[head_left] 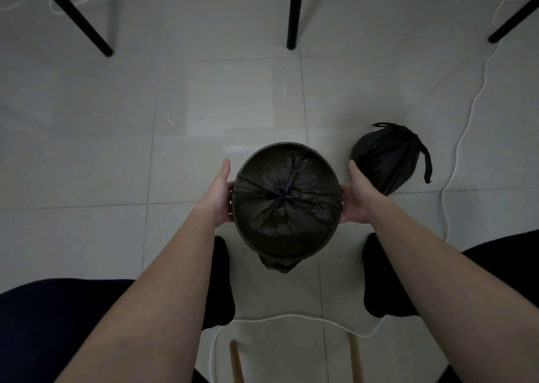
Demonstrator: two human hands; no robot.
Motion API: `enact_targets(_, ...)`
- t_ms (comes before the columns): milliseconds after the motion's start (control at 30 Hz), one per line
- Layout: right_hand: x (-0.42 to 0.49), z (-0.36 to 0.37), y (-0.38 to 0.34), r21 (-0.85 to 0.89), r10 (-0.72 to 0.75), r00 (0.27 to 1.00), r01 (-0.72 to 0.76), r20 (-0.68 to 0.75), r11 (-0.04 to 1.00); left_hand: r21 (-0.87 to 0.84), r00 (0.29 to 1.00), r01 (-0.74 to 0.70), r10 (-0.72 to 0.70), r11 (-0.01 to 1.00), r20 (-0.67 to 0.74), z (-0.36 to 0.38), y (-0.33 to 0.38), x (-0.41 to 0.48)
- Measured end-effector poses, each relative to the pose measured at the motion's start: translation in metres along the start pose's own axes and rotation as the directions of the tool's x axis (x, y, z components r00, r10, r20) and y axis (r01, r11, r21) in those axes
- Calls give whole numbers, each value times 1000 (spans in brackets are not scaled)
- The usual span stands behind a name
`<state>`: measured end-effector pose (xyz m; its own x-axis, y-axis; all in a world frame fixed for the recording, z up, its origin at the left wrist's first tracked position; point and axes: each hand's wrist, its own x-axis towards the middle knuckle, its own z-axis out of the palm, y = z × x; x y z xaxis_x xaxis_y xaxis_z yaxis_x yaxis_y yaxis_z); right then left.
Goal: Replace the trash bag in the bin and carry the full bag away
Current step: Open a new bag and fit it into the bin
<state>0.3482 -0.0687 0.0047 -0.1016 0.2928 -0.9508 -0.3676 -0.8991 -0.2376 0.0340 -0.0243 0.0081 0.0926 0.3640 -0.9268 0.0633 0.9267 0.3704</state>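
Note:
A round dark bin (287, 149) stands on the tiled floor between my feet, lined with a black trash bag (284, 199) whose pleats meet at the bottom centre. My left hand (223, 196) presses against the bin's left side and my right hand (357, 197) against its right side, fingers curled around the wall below the rim. A full black bag (385, 158), tied at the top with a loose strap hanging down, lies on the floor just right of the bin, behind my right hand.
Three black furniture legs (293, 12) stand on the far floor. A white cable (463, 132) runs down the right side and another loops near my feet (291, 317). Two wooden legs (355, 359) show at the bottom edge.

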Motion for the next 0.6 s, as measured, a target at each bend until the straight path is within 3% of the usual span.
enact_targets(167,10,-7,8,65,24,998,-28,59,998,28,1000,11,-11,1000,26,-2,1,6)
enact_targets(467,3,-4,15,6,86,994,-86,74,996,-186,990,10,16,983,138,2,-5,3)
enact_targets(533,0,-7,16,-16,135,990,-134,42,991,-232,992,-3,33,973,123,4,-5,-1)
enact_targets(600,-6,-5,9,-170,86,991,-104,-107,980,-154,999,-47,48,987,5,4,-4,-6)
